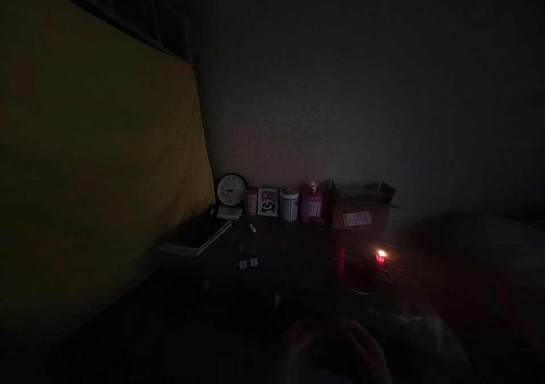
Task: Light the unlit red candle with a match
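My left hand (pixel 301 336) and my right hand (pixel 365 343) are close together at the bottom of the view, dim and partly lost in shadow. Their fingers look curled inward around something dark between them, whose kind I cannot make out. Just above my left hand is a small pale patch (pixel 277 300). To the right of my hands, a lit red candle (pixel 380 261) stands upright by a dark round plate (pixel 360 291). An unlit red candle (pixel 341 259) stands at the plate's left side.
Along the wall stand a round clock (pixel 231 190), a panda picture (pixel 268 203), a white tin (pixel 289 205), a pink tin (pixel 311 207) and a cardboard box (pixel 360 219). Small labelled items (pixel 248 261) lie on the dark table. A yellow curtain (pixel 106 146) hangs at left.
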`<state>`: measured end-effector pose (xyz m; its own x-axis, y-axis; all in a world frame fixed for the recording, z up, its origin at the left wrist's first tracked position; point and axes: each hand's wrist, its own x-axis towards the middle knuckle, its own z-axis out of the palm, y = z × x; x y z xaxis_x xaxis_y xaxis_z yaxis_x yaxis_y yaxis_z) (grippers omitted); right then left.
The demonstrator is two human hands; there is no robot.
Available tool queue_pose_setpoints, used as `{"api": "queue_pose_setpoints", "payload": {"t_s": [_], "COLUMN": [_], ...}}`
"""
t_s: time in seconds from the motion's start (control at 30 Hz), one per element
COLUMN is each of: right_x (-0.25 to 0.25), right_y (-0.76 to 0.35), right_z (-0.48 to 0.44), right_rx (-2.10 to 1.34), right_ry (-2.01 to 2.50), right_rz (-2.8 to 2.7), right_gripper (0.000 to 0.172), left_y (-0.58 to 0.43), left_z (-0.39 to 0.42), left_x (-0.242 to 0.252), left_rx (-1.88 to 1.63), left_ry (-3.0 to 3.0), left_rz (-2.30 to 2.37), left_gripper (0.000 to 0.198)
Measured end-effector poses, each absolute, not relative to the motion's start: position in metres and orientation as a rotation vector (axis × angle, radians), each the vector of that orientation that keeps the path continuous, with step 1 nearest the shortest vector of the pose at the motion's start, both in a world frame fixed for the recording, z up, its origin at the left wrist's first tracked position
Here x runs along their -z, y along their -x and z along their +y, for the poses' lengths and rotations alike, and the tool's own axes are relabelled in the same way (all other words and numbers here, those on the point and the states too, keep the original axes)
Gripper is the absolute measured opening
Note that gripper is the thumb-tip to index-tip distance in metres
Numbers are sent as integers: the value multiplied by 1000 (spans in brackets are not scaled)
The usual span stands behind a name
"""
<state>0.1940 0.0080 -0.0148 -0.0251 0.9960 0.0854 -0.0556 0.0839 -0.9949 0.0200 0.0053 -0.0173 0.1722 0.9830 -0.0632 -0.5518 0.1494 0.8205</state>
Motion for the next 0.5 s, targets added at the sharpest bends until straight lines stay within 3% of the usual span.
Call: {"api": "queue_pose_setpoints", "payload": {"t_s": [0.27, 0.4, 0.5], "right_x": [8, 7, 6], "right_y": [-179, -168, -163], "right_z": [-16, -15, -13], "right_rx": [-802, -798, -798], "right_ry": [1164, 1186, 1187], "right_rz": [-1313, -1315, -1324], "right_gripper": [39, 33, 25], "left_y": [-17, -18, -16], "left_z": [8, 19, 13], "left_x": [30, 42, 38], "left_rx": [-1230, -1167, -1154], "left_ry": [-851, -901, -894], "left_rz": [884, 872, 844], "left_gripper": [33, 16, 22]}}
